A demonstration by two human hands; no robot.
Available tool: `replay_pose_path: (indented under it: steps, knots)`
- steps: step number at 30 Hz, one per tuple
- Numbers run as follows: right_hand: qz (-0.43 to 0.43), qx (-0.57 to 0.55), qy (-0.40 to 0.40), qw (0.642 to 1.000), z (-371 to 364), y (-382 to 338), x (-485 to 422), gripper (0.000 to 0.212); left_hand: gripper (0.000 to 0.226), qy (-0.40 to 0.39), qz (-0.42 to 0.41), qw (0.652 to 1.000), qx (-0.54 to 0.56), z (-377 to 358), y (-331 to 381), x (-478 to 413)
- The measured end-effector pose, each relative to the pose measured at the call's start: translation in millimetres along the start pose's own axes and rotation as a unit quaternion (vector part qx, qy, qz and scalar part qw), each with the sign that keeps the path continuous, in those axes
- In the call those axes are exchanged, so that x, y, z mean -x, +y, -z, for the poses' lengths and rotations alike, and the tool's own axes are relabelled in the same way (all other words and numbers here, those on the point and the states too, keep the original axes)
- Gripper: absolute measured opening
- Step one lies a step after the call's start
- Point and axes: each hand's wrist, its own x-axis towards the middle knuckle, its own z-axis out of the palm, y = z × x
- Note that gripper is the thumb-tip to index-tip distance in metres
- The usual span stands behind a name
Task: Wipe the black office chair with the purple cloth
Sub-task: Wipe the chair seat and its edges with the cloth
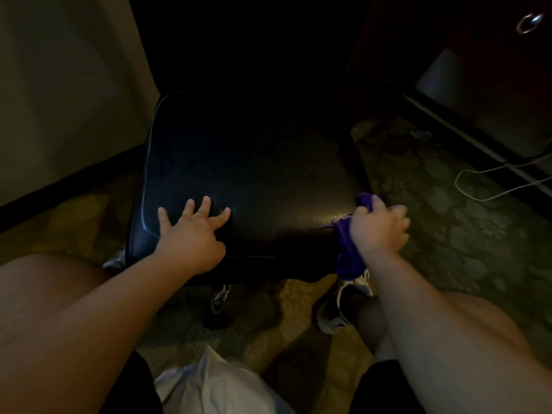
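Observation:
The black office chair fills the middle of the head view, its glossy seat facing me and its back lost in shadow. My left hand lies flat on the seat's front left part, fingers spread and holding nothing. At the seat's front right corner, my right hand grips the purple cloth. Part of the cloth bunches above the fingers, and the rest hangs down over the seat's edge.
A pale wall with a dark baseboard runs along the left. Dark furniture stands at the right, with a white cable on the patterned carpet. Chrome chair legs and my shoe sit under the seat.

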Motion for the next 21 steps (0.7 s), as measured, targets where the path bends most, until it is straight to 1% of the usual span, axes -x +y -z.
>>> replay_pose_path:
  steps: [1,2,3,4,6,8,10,12,13,14,15,17,18,19,21]
  knots:
    - [-0.016,-0.018,-0.008,1.000,-0.1,4.2,-6.6,0.054,0.077,0.000,-0.002,1.000,-0.001,-1.3,-0.3,-0.1]
    - [-0.021,-0.059,-0.025,0.998,-2.0,3.8,-7.8,0.054,0.078,0.001,-0.005,1.000,-0.005,-2.6,-0.2,-0.7]
    - [-0.013,-0.097,-0.038,0.994,-5.2,0.9,-5.2,0.055,0.079,0.002,-0.006,1.000,-0.009,-4.1,-0.4,-1.5]
    - [0.010,-0.110,-0.042,0.993,-8.7,-4.3,1.2,0.056,0.079,0.002,-0.006,1.000,-0.012,-5.2,-0.6,-2.8]
    - [0.087,-0.069,-0.026,0.993,-16.0,-18.8,24.1,0.056,0.080,-0.002,-0.005,1.000,-0.018,-6.1,-0.5,-5.0]
    - [0.194,-0.026,-0.015,0.980,-24.0,-39.0,61.5,0.058,0.080,-0.005,-0.007,1.000,-0.026,-5.9,0.2,-6.1]
    - [0.311,-0.028,-0.035,0.949,-35.3,-59.1,108.6,0.063,0.080,0.001,-0.007,1.000,-0.030,-6.4,0.9,-6.7]
    - [0.419,-0.031,-0.093,0.903,-51.7,-69.3,152.6,0.071,0.080,0.009,0.001,0.999,-0.036,-5.9,0.9,-5.5]
    - [0.455,-0.019,-0.116,0.883,-58.6,-69.2,167.7,0.078,0.079,0.010,0.004,0.999,-0.041,-5.4,0.1,-5.0]
    - [0.474,-0.006,-0.132,0.870,-63.2,-66.3,175.7,0.083,0.079,0.010,0.007,0.999,-0.044,-4.7,-1.2,-5.2]
    - [0.485,0.005,-0.136,0.864,-63.7,-62.6,176.5,0.084,0.078,0.010,0.011,0.999,-0.044,-3.8,-2.5,-5.2]
    - [0.488,0.020,-0.114,0.865,-58.5,-58.1,164.9,0.074,0.077,0.008,0.018,0.999,-0.038,-1.6,-6.2,-5.1]
    - [0.474,0.024,-0.101,0.874,-53.6,-55.3,155.1,0.069,0.076,0.008,0.016,0.999,-0.036,-0.9,-7.6,-5.6]
    - [0.444,0.022,-0.091,0.891,-47.7,-51.2,143.3,0.066,0.076,0.008,0.011,0.999,-0.033,-0.7,-8.6,-7.3]
    - [0.358,-0.004,-0.062,0.932,-34.6,-38.2,116.0,0.060,0.075,0.005,0.003,1.000,-0.025,-0.7,-10.5,-10.0]
